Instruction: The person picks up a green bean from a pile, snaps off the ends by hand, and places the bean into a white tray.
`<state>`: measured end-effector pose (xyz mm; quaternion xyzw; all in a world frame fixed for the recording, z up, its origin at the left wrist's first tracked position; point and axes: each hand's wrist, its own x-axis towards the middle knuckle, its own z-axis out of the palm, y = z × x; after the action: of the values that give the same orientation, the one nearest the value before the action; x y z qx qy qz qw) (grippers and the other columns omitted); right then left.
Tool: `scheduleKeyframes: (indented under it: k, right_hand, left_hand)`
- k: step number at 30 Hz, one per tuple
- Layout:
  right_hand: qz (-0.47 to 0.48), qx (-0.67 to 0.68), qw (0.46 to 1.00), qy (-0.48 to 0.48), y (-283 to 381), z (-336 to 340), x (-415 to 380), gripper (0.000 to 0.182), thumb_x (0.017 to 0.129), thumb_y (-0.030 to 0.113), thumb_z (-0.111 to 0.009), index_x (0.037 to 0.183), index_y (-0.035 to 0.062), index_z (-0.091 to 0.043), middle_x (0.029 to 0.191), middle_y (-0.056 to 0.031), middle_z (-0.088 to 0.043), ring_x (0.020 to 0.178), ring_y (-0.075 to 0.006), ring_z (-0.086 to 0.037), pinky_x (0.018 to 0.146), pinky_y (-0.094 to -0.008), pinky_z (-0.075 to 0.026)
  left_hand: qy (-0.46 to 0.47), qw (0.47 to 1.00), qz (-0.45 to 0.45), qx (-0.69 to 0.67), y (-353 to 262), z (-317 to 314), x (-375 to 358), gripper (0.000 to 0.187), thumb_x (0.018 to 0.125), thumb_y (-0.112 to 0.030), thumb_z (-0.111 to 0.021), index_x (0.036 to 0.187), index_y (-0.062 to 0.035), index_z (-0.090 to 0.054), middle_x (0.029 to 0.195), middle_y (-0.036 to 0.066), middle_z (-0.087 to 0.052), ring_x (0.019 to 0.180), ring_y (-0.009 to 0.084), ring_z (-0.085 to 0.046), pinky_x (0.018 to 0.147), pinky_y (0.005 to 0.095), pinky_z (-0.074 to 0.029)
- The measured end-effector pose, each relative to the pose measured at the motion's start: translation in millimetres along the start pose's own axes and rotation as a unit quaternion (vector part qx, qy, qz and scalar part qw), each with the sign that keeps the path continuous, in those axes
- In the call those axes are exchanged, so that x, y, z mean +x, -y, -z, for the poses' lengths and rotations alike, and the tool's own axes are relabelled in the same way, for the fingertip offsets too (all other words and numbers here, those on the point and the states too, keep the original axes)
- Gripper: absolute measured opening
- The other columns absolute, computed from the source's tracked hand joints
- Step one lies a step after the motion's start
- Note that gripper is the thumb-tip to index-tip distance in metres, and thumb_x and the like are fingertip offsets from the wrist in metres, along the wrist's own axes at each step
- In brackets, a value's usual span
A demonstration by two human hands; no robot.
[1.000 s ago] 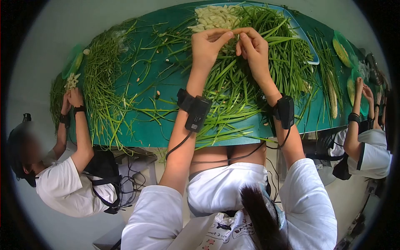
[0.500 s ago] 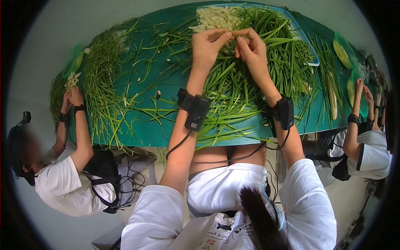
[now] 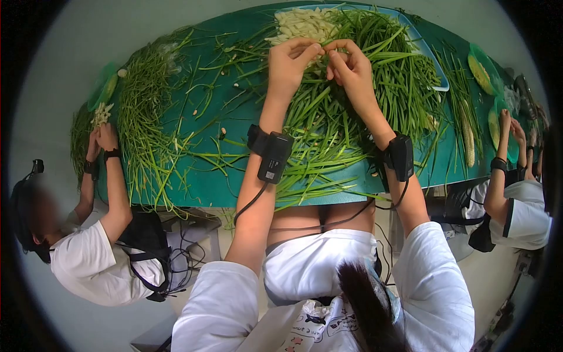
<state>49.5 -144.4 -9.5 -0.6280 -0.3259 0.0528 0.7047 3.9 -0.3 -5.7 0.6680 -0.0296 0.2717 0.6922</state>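
Note:
My left hand (image 3: 291, 63) and my right hand (image 3: 353, 70) are raised over the far part of the table, their fingertips pinched and almost meeting. Something small may be between them, but it is too small to make out; a bit of green shows at the tips. Below and right of my hands spreads a big heap of long green stalks (image 3: 404, 100). Just beyond my left hand lies a pile of pale, cream-coloured pieces (image 3: 305, 24). Both lie partly on a blue-rimmed tray (image 3: 444, 82).
More thin green stems (image 3: 143, 111) cover the left of the green table (image 3: 176, 190), with scraps scattered between. Green mesh bags (image 3: 482, 70) and a corn-like cob (image 3: 467, 135) are at right. Other people work at both sides; cables hang from my wrist devices (image 3: 275, 157).
Both my hands have shifted slightly left and towards each other's fingertips only a little; the pinch stays. The heaps look the same.

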Motion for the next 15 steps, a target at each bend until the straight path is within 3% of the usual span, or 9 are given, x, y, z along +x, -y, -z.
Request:
scheduleKeyframes:
  k: [15]
  right_hand:
    - [0.016, 0.012, 0.999, -0.039, 4.3, 1.5, 1.0, 0.012, 0.093, 0.013, -0.058, 0.096, 0.0036, -0.052, 0.061, 0.0017, -0.054, 0.056, -0.0042, -0.048, 0.050, -0.0207, -0.033]
  left_hand:
    - [0.053, 0.998, -0.013, 0.020, 6.9, 0.2, 1.4, 0.019, 0.086, -0.014, -0.069, 0.095, 0.0023, -0.069, 0.088, 0.006, -0.069, 0.082, 0.0102, -0.064, 0.076, 0.0248, -0.050]
